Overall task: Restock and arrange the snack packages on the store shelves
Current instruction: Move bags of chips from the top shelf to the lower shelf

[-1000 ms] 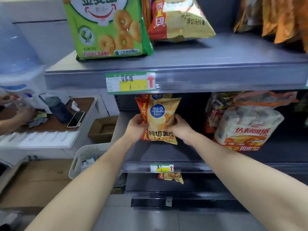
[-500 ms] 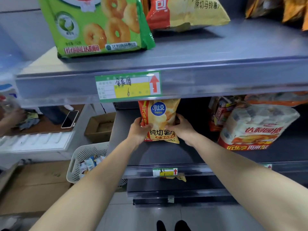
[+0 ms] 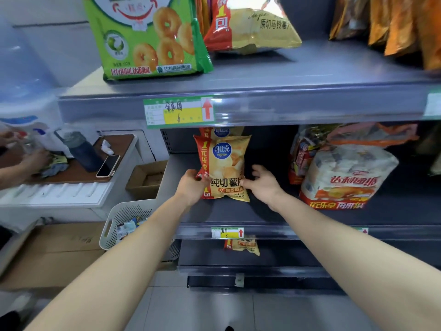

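Note:
A yellow and red chip bag (image 3: 225, 163) stands upright on the middle shelf (image 3: 238, 212), with a second bag of the same kind right behind it. My left hand (image 3: 192, 187) grips the bag's lower left corner. My right hand (image 3: 262, 183) touches its lower right edge with the thumb, the fingers spread apart. On the shelf above stand a green ring-snack bag (image 3: 148, 37) and a yellow chip bag (image 3: 250, 25). Another small chip bag (image 3: 242, 246) lies on the lower shelf.
A large white and orange package (image 3: 346, 177) stands to the right on the middle shelf. To the left are a white basket (image 3: 124, 218) with small packets, cardboard boxes (image 3: 145, 180), and a counter with a phone (image 3: 108, 166), a bottle and another person's hand (image 3: 35, 161).
The bag now stands on the middle shelf. My right hand has loosened, its fingers spreading off the bag. The camera has tilted back up a little.

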Demonstrator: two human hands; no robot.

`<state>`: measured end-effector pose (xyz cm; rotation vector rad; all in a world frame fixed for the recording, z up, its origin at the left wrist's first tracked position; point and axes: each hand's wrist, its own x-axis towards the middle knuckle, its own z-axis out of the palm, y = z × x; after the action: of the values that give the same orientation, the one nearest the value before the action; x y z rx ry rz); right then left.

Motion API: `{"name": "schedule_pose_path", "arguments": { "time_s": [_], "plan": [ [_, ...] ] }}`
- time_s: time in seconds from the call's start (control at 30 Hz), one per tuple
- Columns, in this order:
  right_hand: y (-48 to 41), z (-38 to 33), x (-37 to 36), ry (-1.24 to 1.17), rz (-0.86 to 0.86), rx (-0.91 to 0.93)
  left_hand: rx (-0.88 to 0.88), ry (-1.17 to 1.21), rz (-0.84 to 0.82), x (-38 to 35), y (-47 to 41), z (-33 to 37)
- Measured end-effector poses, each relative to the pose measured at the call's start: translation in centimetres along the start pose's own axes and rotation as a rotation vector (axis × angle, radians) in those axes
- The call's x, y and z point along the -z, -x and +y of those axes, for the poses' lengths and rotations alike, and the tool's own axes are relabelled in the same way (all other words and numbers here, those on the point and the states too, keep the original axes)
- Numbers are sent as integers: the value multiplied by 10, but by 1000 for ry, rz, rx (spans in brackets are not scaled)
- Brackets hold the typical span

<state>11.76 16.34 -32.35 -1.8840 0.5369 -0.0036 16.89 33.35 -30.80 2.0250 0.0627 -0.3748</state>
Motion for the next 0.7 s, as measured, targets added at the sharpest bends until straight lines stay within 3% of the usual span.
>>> {"name": "schedule_pose_path", "arguments": {
  "time_s": [0.33, 0.53, 0.7],
  "plan": [
    [94, -30, 48, 66, -24, 325, -164, -30, 40, -8, 99, 40],
    [154, -73, 100, 58, 158, 693, -562, -118, 87, -14, 172, 114],
    [162, -119, 144, -26, 346, 849, -795, -41, 171, -5, 200, 178]
  ]
}}
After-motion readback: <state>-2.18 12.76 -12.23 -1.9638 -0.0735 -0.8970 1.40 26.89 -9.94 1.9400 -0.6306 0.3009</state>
